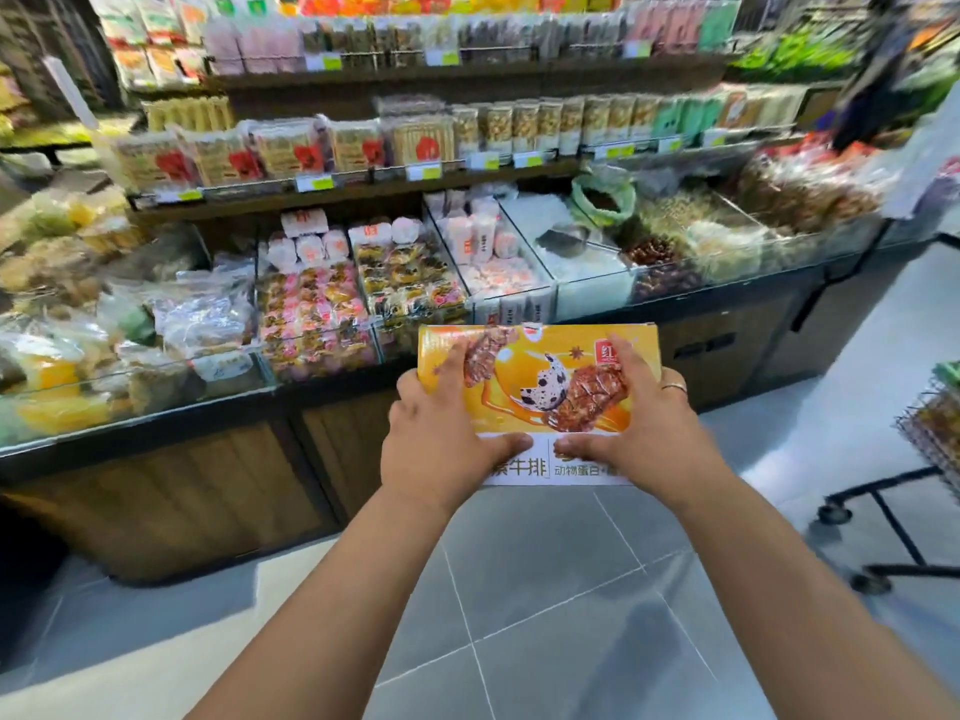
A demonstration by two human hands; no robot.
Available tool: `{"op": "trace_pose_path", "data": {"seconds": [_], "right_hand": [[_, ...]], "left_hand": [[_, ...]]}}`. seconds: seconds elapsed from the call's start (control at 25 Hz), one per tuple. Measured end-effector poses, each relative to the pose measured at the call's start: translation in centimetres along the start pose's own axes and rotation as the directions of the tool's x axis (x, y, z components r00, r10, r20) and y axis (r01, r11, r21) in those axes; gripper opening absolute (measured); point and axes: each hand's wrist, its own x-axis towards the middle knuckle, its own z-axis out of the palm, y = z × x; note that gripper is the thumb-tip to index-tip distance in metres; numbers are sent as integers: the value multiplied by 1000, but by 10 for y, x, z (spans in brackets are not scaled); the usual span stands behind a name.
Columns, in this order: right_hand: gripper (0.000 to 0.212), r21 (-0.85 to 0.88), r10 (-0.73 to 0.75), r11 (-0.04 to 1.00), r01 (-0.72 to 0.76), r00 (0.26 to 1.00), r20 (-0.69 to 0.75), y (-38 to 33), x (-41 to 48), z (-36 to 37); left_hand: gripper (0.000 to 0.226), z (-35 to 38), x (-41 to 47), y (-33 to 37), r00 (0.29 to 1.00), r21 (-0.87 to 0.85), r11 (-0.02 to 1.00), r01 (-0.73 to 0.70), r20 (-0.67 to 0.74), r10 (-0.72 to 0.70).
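Both hands on yellow snack box (540, 387): L hand (441, 439) & R hand (644, 428) curled round its sides, thumbs on near white edge. I hold it mid-air before glass bins (587, 296), face twd cam, prob to read label.

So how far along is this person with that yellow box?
Done: the yellow box is picked up, held clear of the counter. In hand: the left hand and right hand grip its two ends. Left: it likely needs setting down somewhere, perhaps in the glass bins ahead; it rests on nothing yet.
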Motion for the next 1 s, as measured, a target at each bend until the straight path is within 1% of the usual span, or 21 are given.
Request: {"op": "trace_pose_path", "data": {"seconds": [0.12,0.2,0.36,0.56,0.8,1.0], "right_hand": [[126,22,42,999,-41,998,-46,48,19,-49],[125,6,67,998,-67,994,-84,83,35,-84],[117,-24,97,994,-102,981,-170,153,62,-150],[110,-12,209,976,-218,951,-227,236,90,-218],[109,41,370,926,-376,879,-300,309,144,-264],[112,81,499,857,-508,783,-371,364,209,-299]], "left_hand": [[115,30,18,65,997,-25,998,-62,43,63],[115,54,30,113,993,-35,994,-105,50,106],[117,100,56,206,980,-72,981,-178,76,183],[119,163,87,312,939,-117,952,-284,168,300],[120,235,151,407,863,-99,896,-433,242,444],[119,299,223,488,753,-169,813,-557,312,580]]}}
